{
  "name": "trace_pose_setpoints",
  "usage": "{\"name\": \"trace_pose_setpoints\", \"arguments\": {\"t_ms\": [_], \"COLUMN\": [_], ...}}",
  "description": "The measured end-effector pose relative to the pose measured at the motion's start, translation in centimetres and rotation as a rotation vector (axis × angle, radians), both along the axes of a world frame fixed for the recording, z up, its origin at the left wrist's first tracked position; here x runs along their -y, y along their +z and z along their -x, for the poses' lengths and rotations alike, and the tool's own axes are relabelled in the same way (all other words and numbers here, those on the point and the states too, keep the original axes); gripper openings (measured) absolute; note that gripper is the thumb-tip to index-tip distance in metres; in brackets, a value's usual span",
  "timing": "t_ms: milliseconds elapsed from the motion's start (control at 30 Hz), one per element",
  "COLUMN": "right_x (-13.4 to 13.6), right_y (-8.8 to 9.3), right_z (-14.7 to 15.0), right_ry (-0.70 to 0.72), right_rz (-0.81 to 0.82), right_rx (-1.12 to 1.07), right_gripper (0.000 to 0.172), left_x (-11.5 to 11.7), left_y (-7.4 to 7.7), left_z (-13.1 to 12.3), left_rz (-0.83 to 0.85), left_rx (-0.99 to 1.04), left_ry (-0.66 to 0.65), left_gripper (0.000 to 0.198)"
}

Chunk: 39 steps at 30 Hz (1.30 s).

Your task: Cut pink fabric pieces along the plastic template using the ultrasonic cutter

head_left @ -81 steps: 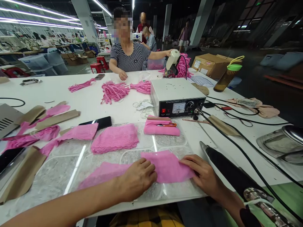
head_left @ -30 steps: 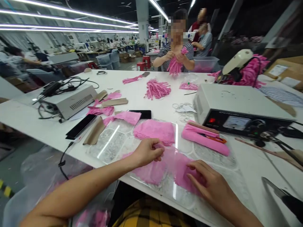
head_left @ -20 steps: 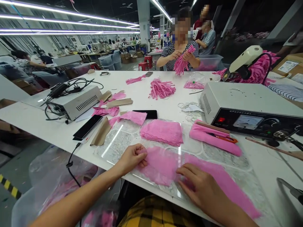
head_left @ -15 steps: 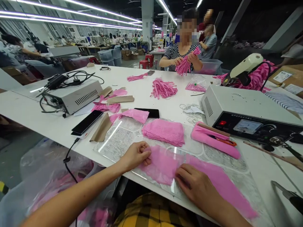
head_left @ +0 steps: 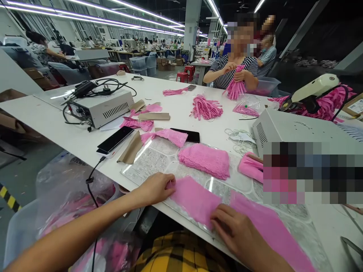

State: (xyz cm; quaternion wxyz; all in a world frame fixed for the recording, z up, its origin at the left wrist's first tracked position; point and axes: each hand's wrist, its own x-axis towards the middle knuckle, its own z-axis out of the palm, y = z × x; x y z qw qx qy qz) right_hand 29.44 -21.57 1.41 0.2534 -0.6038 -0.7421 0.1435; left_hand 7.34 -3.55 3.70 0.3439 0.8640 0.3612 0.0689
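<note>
A long pink lace strip (head_left: 195,198) lies flat on a clear plastic sheet (head_left: 147,162) at the near edge of the white table (head_left: 42,121). My left hand (head_left: 154,187) pinches the strip's left end with closed fingers. My right hand (head_left: 235,230) rests on the strip's middle at its near edge, fingers bent and pressed together on the fabric. Just beyond the strip sits a stack of pink lace pieces (head_left: 204,160), with a folded pink bundle (head_left: 251,168) to its right.
A grey machine box (head_left: 297,130) stands at the right, another (head_left: 102,107) with cables at the left. Two phones (head_left: 115,139) (head_left: 190,135), brown card strips and pink strap bundles (head_left: 206,107) lie mid-table. A person opposite holds pink straps (head_left: 235,87). A plastic bag (head_left: 70,196) sits below the table's left edge.
The strip has been spread out longer toward the right. My left hand slid to its left end and my right hand moved to its near edge. The view swung left.
</note>
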Motion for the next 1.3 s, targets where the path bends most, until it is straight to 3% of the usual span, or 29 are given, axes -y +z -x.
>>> {"name": "trace_pose_setpoints", "arguments": {"t_ms": [200,400,567,633,733,900,967,1100,1300], "right_x": [-1.2,-3.4,-4.9,-3.8,0.0,7.4,9.4,11.4,10.6], "right_y": [-0.8,-1.2,0.2,1.2,2.0,0.7,-0.3,-1.6,-2.0], "right_z": [-2.1,-1.6,-3.6,-4.8,-6.3,-8.4,-9.1,-10.0,-10.8], "right_ry": [-0.267,-0.317,-0.402,-0.42,-0.437,-0.51,-0.595,-0.769,-0.851], "right_rz": [-0.059,0.005,-0.016,-0.033,-0.057,-0.106,-0.111,-0.085,-0.077], "right_rx": [0.109,0.142,0.095,0.067,0.026,-0.083,-0.094,-0.1,-0.153], "right_gripper": [0.012,0.017,0.014,0.015,0.02,0.016,0.015,0.017,0.021], "left_x": [-0.3,0.5,0.2,0.4,1.6,4.6,5.1,4.8,4.3], "left_y": [-0.9,-2.3,-2.8,-2.9,-2.5,-1.4,-1.5,-2.1,-2.4], "left_z": [0.3,0.1,0.2,0.0,-1.5,-7.5,-10.4,-15.0,-17.5], "left_rz": [-0.254,-0.357,-0.481,-0.597,-0.682,-0.448,-0.385,-0.337,-0.348], "left_rx": [-0.098,-0.128,-0.103,-0.012,0.194,0.3,0.245,0.166,0.107], "left_ry": [0.006,-0.006,0.027,-0.029,-0.253,-0.642,-0.663,-0.561,-0.484], "left_gripper": [0.015,0.012,0.011,0.012,0.019,0.014,0.012,0.009,0.009]}}
